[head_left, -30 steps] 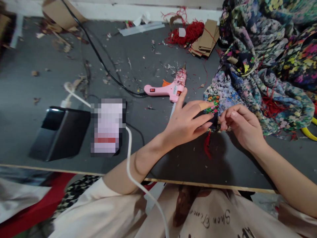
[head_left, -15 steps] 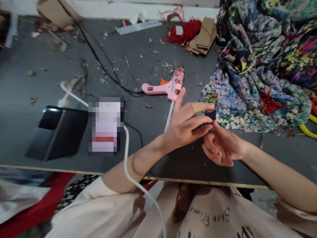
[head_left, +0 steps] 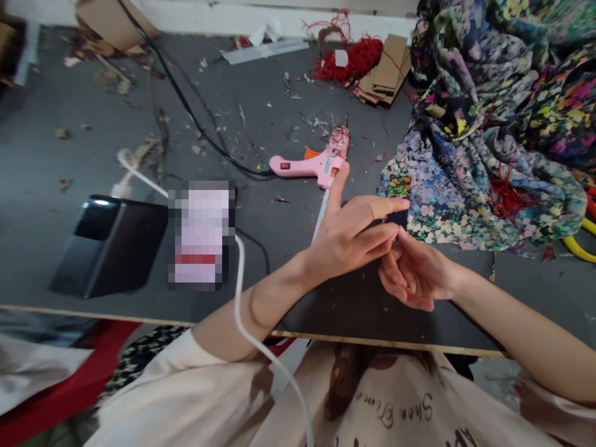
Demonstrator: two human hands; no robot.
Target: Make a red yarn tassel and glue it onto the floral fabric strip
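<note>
At the near left corner of a floral fabric (head_left: 447, 198) lies a small dark patch with orange and green flowers (head_left: 399, 188). My left hand (head_left: 351, 233) reaches over the patch's lower part, its index finger stretched across it and its thumb raised beside the pink glue gun (head_left: 310, 166). The fingertips of my right hand (head_left: 414, 270) are pinched at the patch's lower edge, touching my left fingers; the lower fingers are curled. Whatever is between the fingertips is mostly hidden.
Red yarn (head_left: 356, 61) and cardboard pieces (head_left: 388, 68) lie at the back. A power bank (head_left: 112, 248) and a blurred-out phone (head_left: 202, 236) with a white cable are on the left. Yellow-handled scissors (head_left: 580, 248) sit far right.
The view has shifted slightly, moving the table items a little to the right. My left middle and ring fingers have drawn in a bit, closer to my right fingertips.
</note>
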